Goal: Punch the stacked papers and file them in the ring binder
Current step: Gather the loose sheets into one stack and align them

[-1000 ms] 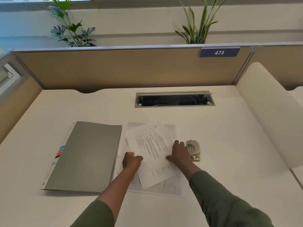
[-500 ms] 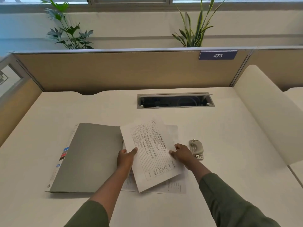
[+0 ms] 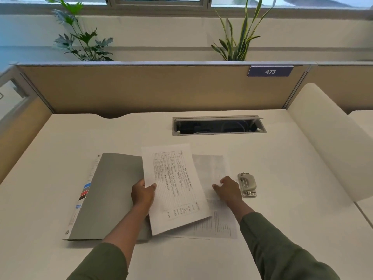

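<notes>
Here, the left hand [image 3: 143, 196] pinches the top sheet [image 3: 174, 186] over the closed binder [image 3: 109, 196]; the right hand [image 3: 229, 189] rests open-fingered on the remaining papers [image 3: 218, 225].

A grey binder [image 3: 110, 196] lies closed on the left. A printed sheet [image 3: 174, 188] is held tilted, its left edge over the binder, above the papers [image 3: 217, 221] lying flat. A metal punch [image 3: 247, 184] sits just right of them.
</notes>
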Action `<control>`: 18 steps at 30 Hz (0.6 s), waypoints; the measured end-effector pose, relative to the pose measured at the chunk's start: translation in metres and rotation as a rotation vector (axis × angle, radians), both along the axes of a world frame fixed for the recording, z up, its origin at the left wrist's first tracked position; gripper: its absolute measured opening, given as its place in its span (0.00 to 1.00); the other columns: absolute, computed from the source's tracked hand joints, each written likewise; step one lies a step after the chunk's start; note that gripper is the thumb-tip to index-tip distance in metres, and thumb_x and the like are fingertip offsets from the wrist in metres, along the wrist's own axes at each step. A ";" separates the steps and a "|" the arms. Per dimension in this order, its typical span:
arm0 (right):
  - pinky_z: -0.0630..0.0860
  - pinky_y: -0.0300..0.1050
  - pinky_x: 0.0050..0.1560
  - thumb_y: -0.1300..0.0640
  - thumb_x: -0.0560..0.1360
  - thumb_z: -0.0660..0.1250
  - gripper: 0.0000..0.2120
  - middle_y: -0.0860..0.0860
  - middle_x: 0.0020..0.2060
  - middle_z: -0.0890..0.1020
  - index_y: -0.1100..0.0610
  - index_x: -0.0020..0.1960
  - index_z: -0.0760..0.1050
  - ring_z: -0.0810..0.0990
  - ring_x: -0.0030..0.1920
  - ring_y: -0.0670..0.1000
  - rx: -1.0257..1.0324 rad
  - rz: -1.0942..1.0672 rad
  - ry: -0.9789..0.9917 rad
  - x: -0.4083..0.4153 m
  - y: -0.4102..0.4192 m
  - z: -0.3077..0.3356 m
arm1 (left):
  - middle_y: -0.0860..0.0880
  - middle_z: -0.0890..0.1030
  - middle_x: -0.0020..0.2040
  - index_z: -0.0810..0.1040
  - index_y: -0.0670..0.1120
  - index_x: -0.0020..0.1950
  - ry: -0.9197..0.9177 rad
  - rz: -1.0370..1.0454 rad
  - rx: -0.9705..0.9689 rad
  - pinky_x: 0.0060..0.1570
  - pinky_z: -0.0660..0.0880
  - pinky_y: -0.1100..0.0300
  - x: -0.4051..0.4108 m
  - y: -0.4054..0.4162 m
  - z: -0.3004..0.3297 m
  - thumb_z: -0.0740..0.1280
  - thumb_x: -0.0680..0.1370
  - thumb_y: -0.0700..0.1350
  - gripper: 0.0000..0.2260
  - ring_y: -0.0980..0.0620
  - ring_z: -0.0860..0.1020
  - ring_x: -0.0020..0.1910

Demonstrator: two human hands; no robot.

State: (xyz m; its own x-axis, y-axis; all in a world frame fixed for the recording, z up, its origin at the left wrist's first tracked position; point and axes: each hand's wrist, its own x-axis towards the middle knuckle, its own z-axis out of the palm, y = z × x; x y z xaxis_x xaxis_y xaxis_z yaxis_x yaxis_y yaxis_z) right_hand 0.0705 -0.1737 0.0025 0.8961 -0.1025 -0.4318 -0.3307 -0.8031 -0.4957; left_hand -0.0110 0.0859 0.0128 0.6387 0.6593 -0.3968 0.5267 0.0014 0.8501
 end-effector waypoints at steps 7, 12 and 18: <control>0.73 0.56 0.60 0.38 0.67 0.73 0.40 0.57 0.67 0.69 0.60 0.68 0.64 0.71 0.67 0.61 -0.345 -0.118 0.074 -0.010 0.002 -0.006 | 0.43 0.83 0.54 0.82 0.41 0.54 0.055 0.032 0.091 0.46 0.77 0.54 -0.012 0.046 0.000 0.70 0.75 0.40 0.09 0.45 0.80 0.45; 0.74 0.54 0.58 0.44 0.68 0.75 0.32 0.56 0.59 0.78 0.60 0.64 0.69 0.78 0.60 0.59 -0.334 -0.196 0.019 -0.009 -0.010 -0.007 | 0.43 0.83 0.55 0.80 0.42 0.59 0.051 0.028 0.043 0.51 0.79 0.49 -0.016 0.072 0.002 0.70 0.76 0.39 0.12 0.43 0.81 0.49; 0.72 0.55 0.61 0.53 0.73 0.68 0.18 0.57 0.56 0.80 0.60 0.60 0.74 0.79 0.57 0.62 -0.112 -0.343 -0.230 -0.011 -0.012 0.001 | 0.43 0.82 0.56 0.79 0.42 0.60 0.035 0.018 -0.003 0.49 0.78 0.51 -0.020 0.079 0.001 0.68 0.76 0.38 0.12 0.44 0.81 0.48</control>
